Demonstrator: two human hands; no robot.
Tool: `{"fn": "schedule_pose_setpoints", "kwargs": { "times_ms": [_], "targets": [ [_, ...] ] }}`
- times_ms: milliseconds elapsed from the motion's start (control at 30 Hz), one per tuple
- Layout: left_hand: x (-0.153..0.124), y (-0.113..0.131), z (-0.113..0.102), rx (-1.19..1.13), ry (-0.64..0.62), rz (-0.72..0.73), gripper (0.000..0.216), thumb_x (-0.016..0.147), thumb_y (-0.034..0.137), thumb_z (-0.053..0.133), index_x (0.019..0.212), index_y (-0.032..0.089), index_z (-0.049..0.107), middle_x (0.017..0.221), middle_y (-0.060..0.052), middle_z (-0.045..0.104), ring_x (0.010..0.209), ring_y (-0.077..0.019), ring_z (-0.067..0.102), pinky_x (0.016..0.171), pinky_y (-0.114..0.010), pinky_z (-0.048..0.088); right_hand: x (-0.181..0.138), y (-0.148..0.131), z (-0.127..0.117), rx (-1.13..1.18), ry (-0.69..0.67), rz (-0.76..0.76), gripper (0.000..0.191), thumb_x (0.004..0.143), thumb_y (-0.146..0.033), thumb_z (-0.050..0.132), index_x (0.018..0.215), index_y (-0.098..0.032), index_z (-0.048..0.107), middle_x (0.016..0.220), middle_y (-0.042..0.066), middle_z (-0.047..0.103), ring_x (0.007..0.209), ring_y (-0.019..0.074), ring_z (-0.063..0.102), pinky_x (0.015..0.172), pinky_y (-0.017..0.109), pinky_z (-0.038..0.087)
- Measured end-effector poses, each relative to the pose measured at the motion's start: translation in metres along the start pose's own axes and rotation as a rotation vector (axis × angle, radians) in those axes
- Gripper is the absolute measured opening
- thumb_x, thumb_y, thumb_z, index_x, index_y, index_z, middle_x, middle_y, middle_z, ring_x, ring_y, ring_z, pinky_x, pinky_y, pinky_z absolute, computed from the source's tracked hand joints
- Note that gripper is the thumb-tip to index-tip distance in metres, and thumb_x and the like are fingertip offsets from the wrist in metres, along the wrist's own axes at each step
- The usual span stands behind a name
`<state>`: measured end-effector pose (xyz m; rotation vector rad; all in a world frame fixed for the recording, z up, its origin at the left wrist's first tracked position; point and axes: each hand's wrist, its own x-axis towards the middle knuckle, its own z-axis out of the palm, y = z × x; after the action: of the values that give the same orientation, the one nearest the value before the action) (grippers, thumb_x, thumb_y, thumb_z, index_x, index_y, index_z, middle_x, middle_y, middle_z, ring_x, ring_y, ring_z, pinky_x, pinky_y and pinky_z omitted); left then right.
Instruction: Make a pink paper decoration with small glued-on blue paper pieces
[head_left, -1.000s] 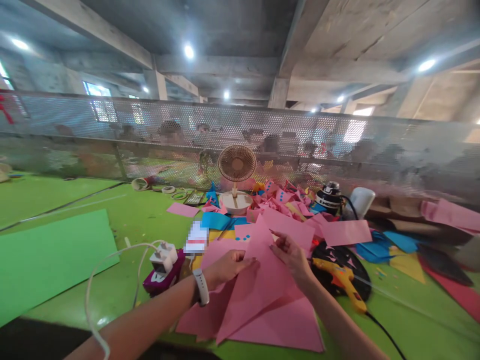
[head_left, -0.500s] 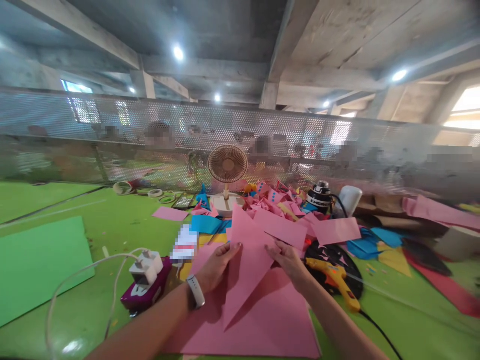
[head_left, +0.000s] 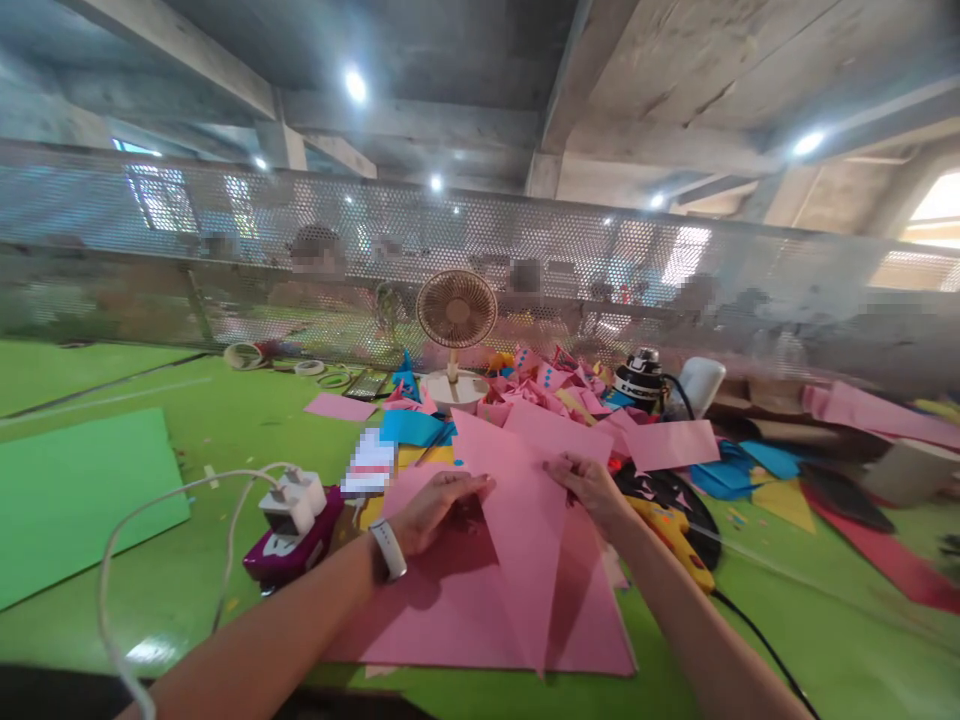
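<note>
A pointed, folded piece of pink paper (head_left: 521, 520) is held up in front of me, its narrow tip hanging down. Fingers and thumb of my left hand (head_left: 439, 510) close on its left edge; that wrist wears a white band (head_left: 388, 549). On the upper right edge, my right hand (head_left: 589, 490) pinches the same piece. Beneath both hands lie larger pink sheets (head_left: 427, 630), flat on the green table. Right by my right forearm is a yellow hot glue gun (head_left: 679, 545), resting partly on a round black tray (head_left: 705, 520).
Behind the paper stand a small fan (head_left: 456, 310) and a heap of folded pink pieces (head_left: 555, 385). A purple box with white plugs (head_left: 296, 500) and cables sits left, beside a green sheet (head_left: 90, 505). A black-lidded bottle (head_left: 639, 385) stands back right.
The pink piece has turned, its lower tip swinging from left to right. My hands have shifted slightly along its edges. The view has tilted a little.
</note>
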<state>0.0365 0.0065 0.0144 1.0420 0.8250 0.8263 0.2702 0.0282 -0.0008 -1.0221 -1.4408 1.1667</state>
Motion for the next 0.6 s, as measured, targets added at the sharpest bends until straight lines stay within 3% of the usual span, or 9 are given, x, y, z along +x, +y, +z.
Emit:
{"fn": "schedule_pose_setpoints", "kwargs": {
  "times_ms": [67,133,233,267,367,400,500,600],
  "targets": [
    [0.000,-0.001,-0.001,0.071,-0.010,-0.020,0.031,0.067,0.042,0.070,0.063,0.014,0.056,0.058,-0.001,0.060,0.054,-0.0128,0.057,0.047,-0.021,0.038,0.004,0.004,-0.005,-0.072,0.033,0.002,0.036,0.070,-0.049,0.065,0.077,-0.015,0.057,0.054,-0.004,0.051,0.043,0.0078,0.044,0.040,0.019,0.035],
    [0.001,-0.002,-0.001,0.085,0.013,-0.018,0.031,0.066,0.042,0.071,0.063,0.015,0.056,0.059,-0.002,0.062,0.058,-0.0146,0.060,0.049,-0.021,0.040,0.005,0.003,-0.007,-0.221,0.186,-0.068,0.041,0.071,-0.050,0.062,0.092,-0.015,0.057,0.067,0.001,0.058,0.054,0.0128,0.053,0.048,0.024,0.043],
    [0.003,-0.005,-0.001,0.030,0.113,0.022,0.031,0.066,0.043,0.071,0.068,0.015,0.059,0.062,-0.002,0.065,0.066,-0.0164,0.064,0.057,-0.023,0.046,-0.005,-0.010,-0.002,-0.571,0.437,-0.342,0.043,0.075,-0.046,0.059,0.105,-0.016,0.054,0.092,0.008,0.061,0.081,0.0203,0.058,0.070,0.033,0.048],
    [0.004,-0.006,-0.001,0.005,0.141,0.040,0.032,0.066,0.044,0.071,0.070,0.015,0.060,0.065,-0.003,0.066,0.069,-0.0167,0.064,0.060,-0.024,0.047,-0.011,-0.015,0.004,-0.682,0.428,-0.439,0.038,0.078,-0.044,0.057,0.105,-0.017,0.055,0.096,0.009,0.060,0.086,0.0211,0.057,0.076,0.035,0.047],
    [0.004,-0.010,0.001,-0.068,0.167,0.101,0.033,0.067,0.045,0.070,0.078,0.014,0.063,0.077,-0.006,0.069,0.074,-0.0160,0.065,0.065,-0.024,0.049,-0.032,-0.028,0.028,-0.931,0.092,-0.629,0.032,0.082,-0.040,0.056,0.106,-0.019,0.056,0.101,0.009,0.060,0.095,0.0221,0.055,0.084,0.035,0.044],
    [0.004,-0.011,0.003,-0.089,0.166,0.113,0.034,0.068,0.044,0.070,0.080,0.014,0.064,0.080,-0.006,0.069,0.075,-0.0157,0.065,0.066,-0.024,0.049,-0.037,-0.029,0.037,-1.025,0.046,-0.665,0.034,0.080,-0.039,0.059,0.107,-0.019,0.056,0.102,0.009,0.059,0.097,0.0233,0.053,0.086,0.037,0.042],
    [0.002,-0.013,0.006,-0.141,0.151,0.106,0.032,0.069,0.042,0.070,0.083,0.014,0.064,0.084,-0.007,0.070,0.078,-0.0160,0.065,0.072,-0.025,0.050,-0.045,-0.024,0.052,-1.253,0.021,-0.697,0.022,0.084,-0.027,0.055,0.104,-0.019,0.057,0.099,0.008,0.060,0.096,0.0234,0.052,0.086,0.038,0.040],
    [-0.003,-0.011,0.009,-0.095,0.138,0.031,0.035,0.071,0.046,0.066,0.084,0.014,0.065,0.085,-0.008,0.071,0.078,-0.0170,0.066,0.069,-0.026,0.049,-0.040,-0.014,0.049,-1.367,0.000,-0.720,0.014,0.087,-0.017,0.049,0.094,-0.020,0.061,0.088,0.006,0.060,0.086,0.0206,0.053,0.077,0.034,0.040]
  ]
}}
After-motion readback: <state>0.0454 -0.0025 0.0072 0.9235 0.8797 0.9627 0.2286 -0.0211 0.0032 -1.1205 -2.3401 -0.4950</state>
